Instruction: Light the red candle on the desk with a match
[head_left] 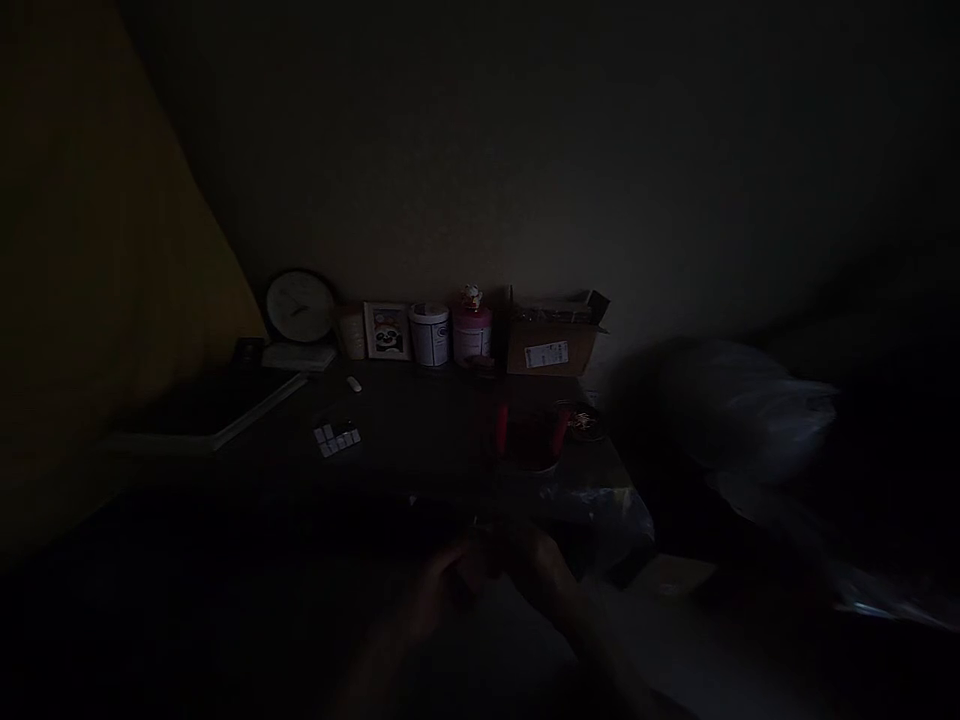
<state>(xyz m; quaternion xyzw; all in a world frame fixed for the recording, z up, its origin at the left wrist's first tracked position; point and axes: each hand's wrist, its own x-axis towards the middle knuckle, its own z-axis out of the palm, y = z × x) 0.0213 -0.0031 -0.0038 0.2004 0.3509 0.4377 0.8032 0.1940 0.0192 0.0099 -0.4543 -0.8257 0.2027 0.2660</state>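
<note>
Nearest the camera, two forearms are extended from below, and the left hand (441, 578) and the right hand (536, 560) are held close together in front of the near edge of the surface (420, 415). Both are blurred and sunk in shadow; whether the grip of either is clamped on something or stands apart cannot be told. Just beyond the right hand, near the same edge and toward the right corner, a red-handled item (502, 428) is placed, its two red parts set apart. Beside it, along the right edge, thin shiny strands (581, 421) are gathered in a dark round shape. Clear plastic (626, 505) is draped over the near right corner.

On the left half, a pale block marked in squares (335, 440) and, farther back, a small white oval object (354, 384) are seen. Toward the left edge, a dark slab with a pale rim (259, 412) is laid.

Along the far edge, from left to right, are ranged a round clock (300, 305), a tan cup (351, 332), a framed panda picture (388, 332), a white tub (430, 335), a pink-lidded tub (466, 342) topped by a figurine (472, 296), and an open cardboard box (517, 350) bearing a white label (547, 355). Beyond the right edge, a translucent bag (742, 410) is shown.
</note>
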